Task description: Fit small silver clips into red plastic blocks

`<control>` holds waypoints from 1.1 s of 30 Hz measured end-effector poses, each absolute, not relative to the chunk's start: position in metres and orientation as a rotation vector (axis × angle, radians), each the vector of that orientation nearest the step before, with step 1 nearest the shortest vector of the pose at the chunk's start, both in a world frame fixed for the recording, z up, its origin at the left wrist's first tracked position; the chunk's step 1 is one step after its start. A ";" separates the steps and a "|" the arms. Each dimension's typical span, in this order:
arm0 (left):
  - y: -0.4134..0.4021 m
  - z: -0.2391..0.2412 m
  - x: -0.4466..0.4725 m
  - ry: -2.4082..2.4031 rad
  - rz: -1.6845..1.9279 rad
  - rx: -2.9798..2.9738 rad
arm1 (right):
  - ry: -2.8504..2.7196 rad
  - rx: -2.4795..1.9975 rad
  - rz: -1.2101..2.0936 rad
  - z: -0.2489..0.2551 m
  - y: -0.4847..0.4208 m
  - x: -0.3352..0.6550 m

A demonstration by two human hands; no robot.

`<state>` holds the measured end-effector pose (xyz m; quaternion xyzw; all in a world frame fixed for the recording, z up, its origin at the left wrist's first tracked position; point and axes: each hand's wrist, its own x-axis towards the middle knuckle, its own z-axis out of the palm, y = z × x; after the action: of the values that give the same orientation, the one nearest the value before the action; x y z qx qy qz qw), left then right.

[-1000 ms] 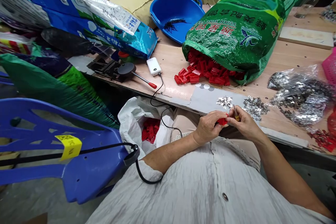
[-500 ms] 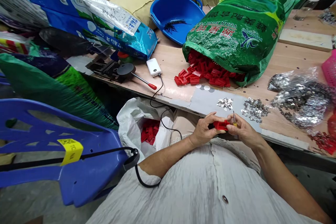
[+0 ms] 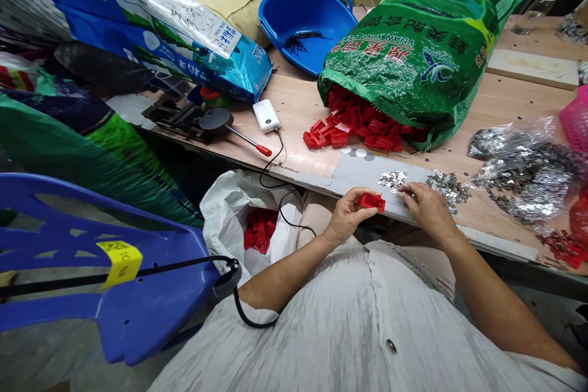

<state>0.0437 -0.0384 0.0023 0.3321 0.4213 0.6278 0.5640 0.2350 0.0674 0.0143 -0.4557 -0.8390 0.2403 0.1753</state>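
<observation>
My left hand (image 3: 348,215) pinches a small red plastic piece (image 3: 372,201) just above the table's near edge. To its right, my right hand (image 3: 426,207) rests on a grey sheet (image 3: 361,173), its fingertips curled and pressed together beside a little heap of shiny metal bits (image 3: 392,179). What those fingers hold, if anything, is hidden. A second heap of metal bits (image 3: 449,187) lies just beyond that hand.
A green sack (image 3: 413,55) spills red pieces (image 3: 361,125) onto the wooden table. Behind are a blue basin (image 3: 303,18), a white power bank (image 3: 266,116) and blue bags. Clear bags of metal parts (image 3: 528,174) lie right. A white bag (image 3: 234,208) and blue chair (image 3: 114,294) stand left.
My hands have parted. The right hand has moved forward onto the grey sheet by the metal bits, and its small yellow-handled tool no longer shows. The left hand keeps the red piece.
</observation>
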 end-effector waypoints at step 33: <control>-0.035 0.002 0.054 1.399 1.690 1.484 | -1.803 -1.114 1.308 0.019 0.038 0.203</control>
<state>0.0542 -0.0348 0.0018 0.5434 0.5122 0.6188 0.2437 0.2031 0.0385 0.0194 -0.4237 -0.6860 0.4975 0.3200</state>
